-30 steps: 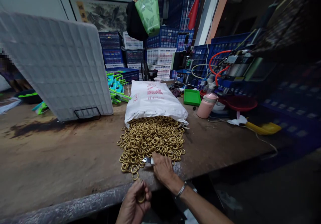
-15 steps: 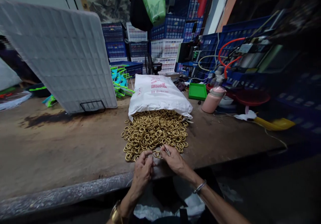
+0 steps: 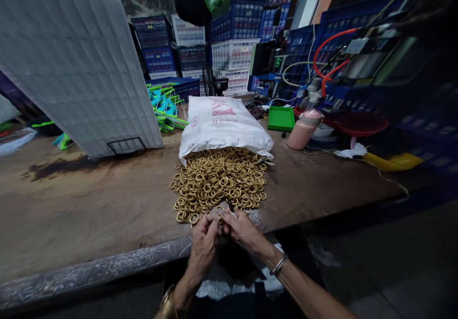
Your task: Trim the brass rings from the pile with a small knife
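A heap of gold-coloured rings (image 3: pixel 222 178) spills onto the table from the mouth of a white woven sack (image 3: pixel 225 123) with red print. At the heap's near edge, my left hand (image 3: pixel 203 240) is closed in a pinch, with part of a small ring (image 3: pixel 220 220) showing at its fingertips. My right hand (image 3: pixel 244 231) is closed close beside it, gripping a small thin tool (image 3: pixel 231 208) with a dark end; its exact kind is unclear. Another ring (image 3: pixel 219 210) shows just beyond the fingertips; whether it is held or lying there I cannot tell.
A pale ribbed panel (image 3: pixel 82 71) stands on the left of the table (image 3: pixel 107 204). Right of the sack are a green tray (image 3: pixel 281 118), a pink bottle (image 3: pixel 304 130) and a yellow scoop-like piece (image 3: pixel 393 161). Stacked crates (image 3: pixel 234 54) fill the back. Plastic film wraps the front edge.
My hands have drawn together, and the rings held between them show less. The dark end of the tool now points up from my right hand. The view has tipped down slightly.
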The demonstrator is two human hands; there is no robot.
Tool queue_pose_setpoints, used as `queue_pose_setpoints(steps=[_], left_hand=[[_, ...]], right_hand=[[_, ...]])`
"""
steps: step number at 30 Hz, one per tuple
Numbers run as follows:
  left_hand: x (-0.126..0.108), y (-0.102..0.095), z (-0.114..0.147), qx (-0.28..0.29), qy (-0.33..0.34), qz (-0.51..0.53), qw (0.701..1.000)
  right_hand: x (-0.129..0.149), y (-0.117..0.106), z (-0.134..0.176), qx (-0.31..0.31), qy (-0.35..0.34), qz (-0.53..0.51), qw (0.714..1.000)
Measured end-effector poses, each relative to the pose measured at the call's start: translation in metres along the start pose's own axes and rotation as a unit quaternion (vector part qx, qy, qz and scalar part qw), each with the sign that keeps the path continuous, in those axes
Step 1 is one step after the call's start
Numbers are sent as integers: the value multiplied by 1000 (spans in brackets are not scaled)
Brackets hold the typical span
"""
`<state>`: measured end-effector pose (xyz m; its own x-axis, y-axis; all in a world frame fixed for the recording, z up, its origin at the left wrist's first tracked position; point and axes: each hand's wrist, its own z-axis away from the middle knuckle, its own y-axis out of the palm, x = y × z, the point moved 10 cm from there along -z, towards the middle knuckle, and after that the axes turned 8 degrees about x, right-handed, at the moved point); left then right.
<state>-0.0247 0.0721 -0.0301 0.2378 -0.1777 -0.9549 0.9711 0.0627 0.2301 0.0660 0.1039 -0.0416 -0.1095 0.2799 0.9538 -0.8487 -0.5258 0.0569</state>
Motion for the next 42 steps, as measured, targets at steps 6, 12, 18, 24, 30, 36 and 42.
queue_pose_setpoints(steps=[6, 12, 18, 24, 30, 36, 42], left_hand=[[10, 5, 8, 47, -50, 0, 998], [13, 6, 12, 73, -62, 50, 994], [17, -1, 13, 46, -61, 97, 992], [16, -6, 11, 17, -56, 114, 992], [12, -15, 12, -14, -32, 49, 998], [15, -5, 29, 36, -72, 92, 992], [19, -1, 32, 40, -102, 195, 975]], right_hand=[[24, -5, 1, -54, -89, 168, 980], [28, 6, 2, -13, -82, 159, 984], [30, 0, 9, -63, -98, 313, 942], [26, 17, 15, -26, -85, 479, 873], [21, 19, 14, -24, -71, 541, 838], [23, 6, 5, -69, -55, 553, 828], [37, -3, -4, -158, -16, 596, 787]])
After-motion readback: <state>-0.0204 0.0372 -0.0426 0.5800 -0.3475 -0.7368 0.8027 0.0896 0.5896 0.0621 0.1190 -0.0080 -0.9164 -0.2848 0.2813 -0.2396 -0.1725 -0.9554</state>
